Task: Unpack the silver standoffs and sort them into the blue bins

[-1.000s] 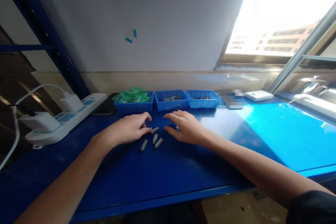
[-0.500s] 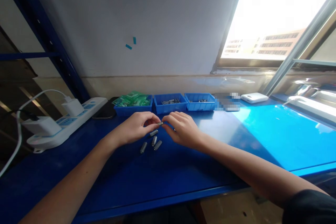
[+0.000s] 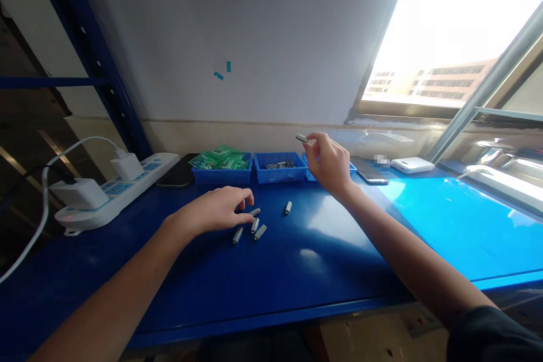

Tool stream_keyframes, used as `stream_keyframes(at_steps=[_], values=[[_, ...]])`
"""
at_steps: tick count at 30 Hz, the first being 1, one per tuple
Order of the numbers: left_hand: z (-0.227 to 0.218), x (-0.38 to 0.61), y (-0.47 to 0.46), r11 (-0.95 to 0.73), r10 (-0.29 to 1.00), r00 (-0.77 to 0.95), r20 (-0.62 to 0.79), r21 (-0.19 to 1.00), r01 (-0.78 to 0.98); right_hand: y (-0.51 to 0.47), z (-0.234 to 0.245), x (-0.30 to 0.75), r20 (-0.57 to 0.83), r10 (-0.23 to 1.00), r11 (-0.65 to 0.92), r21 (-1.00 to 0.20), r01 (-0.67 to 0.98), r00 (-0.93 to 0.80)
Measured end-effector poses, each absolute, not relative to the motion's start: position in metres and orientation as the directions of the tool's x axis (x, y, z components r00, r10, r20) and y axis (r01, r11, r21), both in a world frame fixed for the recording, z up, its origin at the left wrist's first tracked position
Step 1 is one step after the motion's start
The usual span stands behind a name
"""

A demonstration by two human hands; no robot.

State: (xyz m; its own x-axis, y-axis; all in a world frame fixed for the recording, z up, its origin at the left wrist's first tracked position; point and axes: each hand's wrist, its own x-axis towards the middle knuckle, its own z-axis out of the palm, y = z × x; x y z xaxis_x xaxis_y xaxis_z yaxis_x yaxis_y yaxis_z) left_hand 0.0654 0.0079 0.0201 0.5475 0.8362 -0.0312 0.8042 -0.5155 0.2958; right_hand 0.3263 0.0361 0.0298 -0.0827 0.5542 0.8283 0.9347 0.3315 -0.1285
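Raised over the back right bin, my right hand [image 3: 328, 161] pinches a small metal standoff [image 3: 301, 137] between thumb and fingertips. My left hand [image 3: 218, 208] hovers low over the blue table, fingers curved and apart, holding nothing. Around its thumb lie several more hexagonal metal standoffs [image 3: 260, 232], one partly covered by the fingers. A single standoff [image 3: 288, 207] rests apart to their right. The right blue bin [image 3: 353, 168] is mostly hidden behind my right hand.
A blue bin [image 3: 220, 177] full of green packets and a middle blue bin [image 3: 280, 175] with metal pieces line the back. Left stands a white power strip [image 3: 114, 192] with plugged chargers. A phone [image 3: 373, 172] and a white box-like device [image 3: 411, 165] lie right.
My hands have parted. The right one moved up and right, carrying a standoff; the left let go and opened. The lone standoff on the right has come fully into view.
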Motion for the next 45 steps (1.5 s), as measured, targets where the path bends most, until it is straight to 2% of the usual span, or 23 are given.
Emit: stream_keyframes(at_steps=[2, 3, 4, 6, 8, 10, 12, 14, 18, 21, 24, 26, 28, 29, 32, 35, 38, 41, 45], values=[[0.016, 0.064, 0.010, -0.522, 0.835, 0.547, -0.058, 0.228, 0.822, 0.049, 0.024, 0.341, 0.641, 0.758, 0.237, -0.098, 0.967, -0.121], [0.014, 0.065, 0.010, -0.529, 0.834, 0.550, -0.048, 0.216, 0.821, 0.052, 0.019, 0.347, 0.557, 0.820, 0.218, -0.089, 0.972, -0.133], [0.013, 0.067, 0.011, -0.536, 0.832, 0.554, -0.033, 0.213, 0.817, 0.053, 0.014, 0.351, 0.498, 0.856, 0.214, -0.090, 0.973, -0.142], [0.012, 0.071, 0.010, -0.535, 0.834, 0.552, -0.005, 0.238, 0.810, 0.048, 0.006, 0.353, 0.468, 0.867, 0.253, -0.114, 0.961, -0.173], [0.012, 0.076, 0.009, -0.521, 0.842, 0.538, 0.035, 0.309, 0.796, 0.037, 0.001, 0.346, 0.487, 0.832, 0.369, -0.130, 0.920, -0.265], [0.014, 0.079, 0.008, -0.511, 0.846, 0.526, 0.086, 0.414, 0.754, 0.023, -0.001, 0.333, 0.499, 0.753, 0.540, -0.099, 0.836, -0.428], [0.018, 0.082, 0.006, -0.515, 0.836, 0.535, 0.123, 0.510, 0.688, 0.013, -0.001, 0.317, 0.501, 0.638, 0.685, -0.023, 0.728, -0.585], [0.022, 0.083, 0.003, -0.526, 0.819, 0.557, 0.139, 0.571, 0.630, 0.006, 0.001, 0.306, 0.498, 0.534, 0.758, 0.077, 0.648, -0.684], [0.029, 0.086, -0.003, -0.526, 0.797, 0.587, 0.142, 0.642, 0.558, -0.004, 0.006, 0.300, 0.518, 0.425, 0.772, 0.221, 0.596, -0.742], [0.031, 0.086, -0.004, -0.533, 0.790, 0.595, 0.148, 0.644, 0.548, -0.014, 0.012, 0.299, 0.539, 0.399, 0.765, 0.250, 0.593, -0.742], [0.032, 0.080, -0.002, -0.551, 0.792, 0.593, 0.146, 0.590, 0.590, -0.016, 0.019, 0.297, 0.602, 0.393, 0.724, 0.264, 0.637, -0.695], [0.032, 0.073, -0.001, -0.542, 0.808, 0.579, 0.110, 0.524, 0.657, -0.006, 0.025, 0.299, 0.700, 0.434, 0.618, 0.226, 0.753, -0.567], [0.031, 0.067, 0.000, -0.519, 0.816, 0.578, 0.013, 0.455, 0.723, 0.010, 0.032, 0.306, 0.761, 0.533, 0.437, 0.125, 0.891, -0.369], [0.029, 0.065, -0.001, -0.513, 0.810, 0.584, -0.044, 0.428, 0.744, 0.019, 0.035, 0.312, 0.751, 0.602, 0.334, 0.071, 0.940, -0.271], [0.023, 0.066, -0.001, -0.532, 0.776, 0.617, -0.131, 0.389, 0.752, 0.040, 0.038, 0.333, 0.567, 0.817, 0.117, 0.012, 0.993, -0.103], [0.016, 0.071, -0.001, -0.545, 0.769, 0.628, -0.120, 0.391, 0.742, 0.043, 0.032, 0.353, 0.501, 0.865, 0.025, -0.025, 0.999, -0.009], [0.013, 0.074, 0.001, -0.538, 0.781, 0.617, -0.098, 0.396, 0.744, 0.034, 0.021, 0.359, 0.505, 0.863, 0.059, -0.071, 0.996, -0.015], [0.012, 0.072, 0.005, -0.539, 0.783, 0.616, -0.091, 0.396, 0.744, 0.026, 0.012, 0.350, 0.478, 0.867, 0.219, -0.104, 0.970, -0.144], [0.012, 0.069, 0.009, -0.554, 0.781, 0.619, -0.087, 0.360, 0.750, 0.015, 0.005, 0.327, 0.501, 0.804, 0.440, -0.138, 0.887, -0.321]])
